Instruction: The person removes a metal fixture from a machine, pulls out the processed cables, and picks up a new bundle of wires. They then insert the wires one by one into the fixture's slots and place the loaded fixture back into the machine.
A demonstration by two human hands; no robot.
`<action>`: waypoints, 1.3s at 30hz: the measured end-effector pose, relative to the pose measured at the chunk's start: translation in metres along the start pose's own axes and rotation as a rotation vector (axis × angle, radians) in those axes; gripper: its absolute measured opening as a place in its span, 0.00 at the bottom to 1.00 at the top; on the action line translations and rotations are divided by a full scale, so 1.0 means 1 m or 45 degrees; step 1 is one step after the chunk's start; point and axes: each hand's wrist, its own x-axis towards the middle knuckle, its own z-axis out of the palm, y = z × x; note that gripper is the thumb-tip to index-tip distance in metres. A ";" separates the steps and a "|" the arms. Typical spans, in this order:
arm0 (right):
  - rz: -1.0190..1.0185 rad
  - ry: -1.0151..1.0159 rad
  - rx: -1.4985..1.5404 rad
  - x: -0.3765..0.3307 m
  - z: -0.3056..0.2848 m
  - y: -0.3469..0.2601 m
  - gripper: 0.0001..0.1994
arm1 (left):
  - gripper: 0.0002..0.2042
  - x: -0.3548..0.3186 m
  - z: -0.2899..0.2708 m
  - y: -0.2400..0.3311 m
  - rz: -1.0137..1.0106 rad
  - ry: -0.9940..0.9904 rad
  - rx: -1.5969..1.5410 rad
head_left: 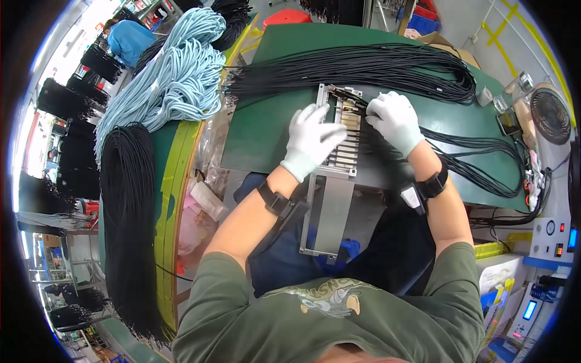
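A long metal fixture (339, 172) with a row of pale slots (347, 148) juts over the table's near edge. My left hand (310, 138), in a white glove, lies over its left side with fingers apart. At the fixture's far right side, my gloved right hand (394, 120) has its fingers curled in a pinch on a black cable. Dark cable ends (348, 95) sit across the far end of the fixture. The exact grip point is hidden behind my right fingers. More black cables (472, 148) trail rightward from beneath that hand.
A thick black cable bundle (363, 69) stretches across the green table (254, 145). Light blue cable coils (175, 78) and a black bundle (127, 212) cover the left bench. A glass jar (513, 91) and a fan (551, 115) stand at right. Far left, a person in blue (129, 41) bends over.
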 end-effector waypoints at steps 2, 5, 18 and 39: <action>-0.080 0.040 0.131 0.002 -0.016 -0.013 0.06 | 0.10 -0.003 0.001 -0.006 -0.088 0.013 -0.114; -0.115 0.095 0.270 0.003 -0.018 -0.032 0.06 | 0.07 0.001 0.002 -0.010 -0.186 0.176 -0.396; 0.169 -0.107 0.643 -0.003 -0.006 -0.025 0.07 | 0.06 0.003 -0.010 -0.020 -0.082 0.410 0.029; 0.176 -0.184 0.392 0.002 -0.012 -0.019 0.07 | 0.08 -0.003 -0.008 -0.018 -0.339 0.181 -0.152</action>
